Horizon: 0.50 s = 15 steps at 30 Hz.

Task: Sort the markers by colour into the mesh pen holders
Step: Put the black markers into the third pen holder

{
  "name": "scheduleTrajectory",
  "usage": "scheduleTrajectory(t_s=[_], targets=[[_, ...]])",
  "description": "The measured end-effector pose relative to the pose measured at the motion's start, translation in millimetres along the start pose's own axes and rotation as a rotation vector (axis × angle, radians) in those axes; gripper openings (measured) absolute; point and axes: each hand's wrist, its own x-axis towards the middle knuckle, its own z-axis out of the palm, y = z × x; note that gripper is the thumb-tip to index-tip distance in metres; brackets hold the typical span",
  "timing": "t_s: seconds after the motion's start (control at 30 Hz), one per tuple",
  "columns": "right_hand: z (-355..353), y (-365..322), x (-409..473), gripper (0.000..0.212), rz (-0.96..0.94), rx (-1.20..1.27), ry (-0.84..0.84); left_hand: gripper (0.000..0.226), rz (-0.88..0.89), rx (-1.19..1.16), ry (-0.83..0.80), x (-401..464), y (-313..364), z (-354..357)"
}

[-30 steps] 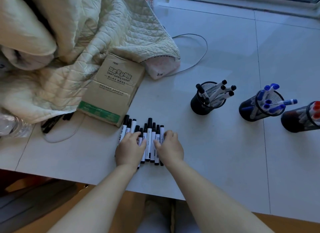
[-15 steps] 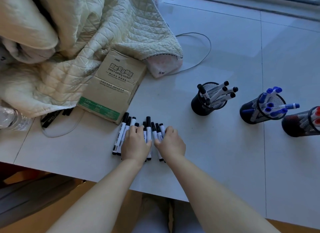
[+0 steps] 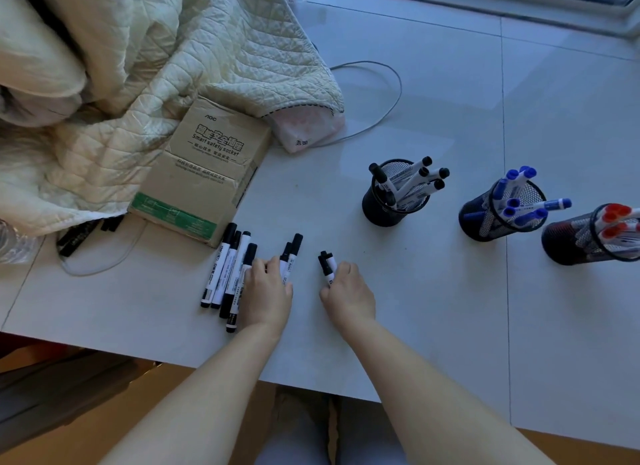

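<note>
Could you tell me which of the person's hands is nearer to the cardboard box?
Left. The left hand rests on black markers just below-right of the cardboard box; the right hand grips a few markers farther right, toward the pen holders.

Home: quilted blanket [image 3: 145, 66], tiled floor [image 3: 450, 101]

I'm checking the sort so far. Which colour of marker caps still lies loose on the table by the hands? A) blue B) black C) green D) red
B: the loose markers near the left hand and those in the right hand all have black caps.
</note>
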Motion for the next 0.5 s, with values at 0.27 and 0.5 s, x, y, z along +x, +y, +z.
scheduleTrajectory(t_s=[0.27,0.5], targets=[[-20,25,-5,0.015,0.121,0.207,-0.099,0.019,-0.172,-0.147,-0.017,8,6,0],[-74,26,-4,0.029,0.048,0.558,0.015,0.012,-0.265,-0.458,-0.029,29,36,-21]])
